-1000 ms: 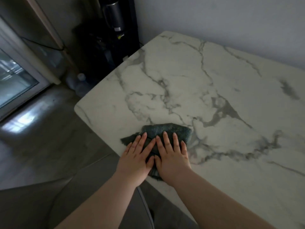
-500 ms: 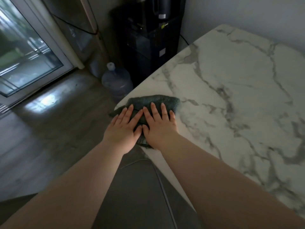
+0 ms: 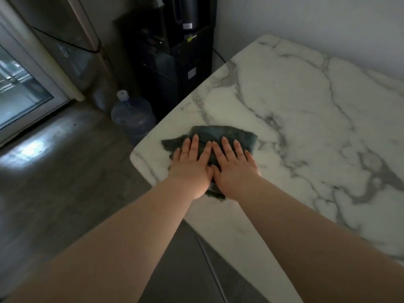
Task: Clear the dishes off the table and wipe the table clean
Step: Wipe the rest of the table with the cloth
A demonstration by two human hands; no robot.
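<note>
A dark green cloth point(image 3: 227, 133) lies flat on the white marble table point(image 3: 306, 127), near its left corner. My left hand point(image 3: 190, 167) and my right hand point(image 3: 234, 166) press down on the cloth side by side, fingers straight and spread. The hands cover most of the cloth; its far edge and a small near corner stick out. No dishes show on the visible part of the table.
A blue water jug point(image 3: 132, 115) stands on the dark floor just past the table's corner. Behind it is a black water dispenser point(image 3: 175, 62). A glass door point(image 3: 21, 92) is at the far left. A grey chair seat point(image 3: 196, 270) sits below the table's near edge.
Both hands slid the cloth left along the table to its left corner, then a little inward from the edge. The view swung left with them.
</note>
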